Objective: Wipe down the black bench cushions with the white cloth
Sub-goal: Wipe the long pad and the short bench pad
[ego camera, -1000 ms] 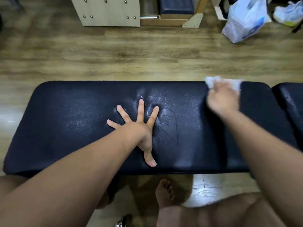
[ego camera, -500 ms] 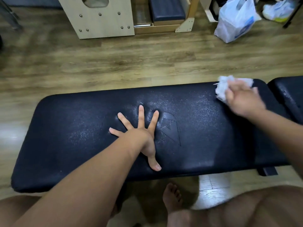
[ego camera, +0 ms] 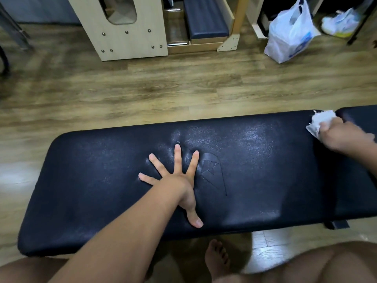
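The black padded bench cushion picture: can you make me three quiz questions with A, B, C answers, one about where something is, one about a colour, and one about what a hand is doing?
1. Where is the crumpled white cloth?
A. At the far right end of the long black padded bench cushion
B. On the wooden floor
C. Under the left hand

2. What colour is the plastic shopping bag on the wood-grain floor?
A. Red
B. White with blue print
C. Black

3. What is the left hand doing?
A. Holding the cloth
B. Making a fist
C. Lying flat on the cushion, fingers spread

Answers: 1 A, the right hand grips the cloth at that end. 2 B, the bag is white with blue marks. 3 C, the open palm presses on the cushion, empty.
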{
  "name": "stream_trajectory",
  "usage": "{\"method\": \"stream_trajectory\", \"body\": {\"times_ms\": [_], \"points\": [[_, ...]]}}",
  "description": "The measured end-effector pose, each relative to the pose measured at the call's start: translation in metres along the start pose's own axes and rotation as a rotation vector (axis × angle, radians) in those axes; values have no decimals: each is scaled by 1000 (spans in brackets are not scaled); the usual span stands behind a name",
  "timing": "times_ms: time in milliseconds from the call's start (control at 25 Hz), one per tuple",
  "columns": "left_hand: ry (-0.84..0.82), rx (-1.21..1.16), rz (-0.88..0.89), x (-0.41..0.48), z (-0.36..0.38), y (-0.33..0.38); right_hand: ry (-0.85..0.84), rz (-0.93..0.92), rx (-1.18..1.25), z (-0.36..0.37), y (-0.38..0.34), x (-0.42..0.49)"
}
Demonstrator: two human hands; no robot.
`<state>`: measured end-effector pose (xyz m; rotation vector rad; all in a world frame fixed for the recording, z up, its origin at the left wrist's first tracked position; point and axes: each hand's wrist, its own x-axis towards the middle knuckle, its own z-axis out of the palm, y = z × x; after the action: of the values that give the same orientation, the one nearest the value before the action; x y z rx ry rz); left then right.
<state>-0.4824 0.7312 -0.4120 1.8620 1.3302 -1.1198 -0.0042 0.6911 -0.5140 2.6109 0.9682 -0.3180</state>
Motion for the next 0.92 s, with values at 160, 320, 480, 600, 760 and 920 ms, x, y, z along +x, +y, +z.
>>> {"method": "stream_trajectory", "body": {"times_ms": [160,320,480,600,760,920], "points": [[14,7,-1,2,2,1,-91,-18,180,15,29,63],[0,18,-3,7,0,0,96,-29,185,-43,-48,-28],[-25,12,-10,6,-4,0,266,-95,178,-57,-100,-90],[-25,17,-23,2,-2,1,219,-387,245,-51,-156,-154],[1,21,-23,-3,-1,1,148,-944,180,-33,-203,-222],[5,15,-6,-3,-1,1,197,-788,119,-35,-127,-144]]}}
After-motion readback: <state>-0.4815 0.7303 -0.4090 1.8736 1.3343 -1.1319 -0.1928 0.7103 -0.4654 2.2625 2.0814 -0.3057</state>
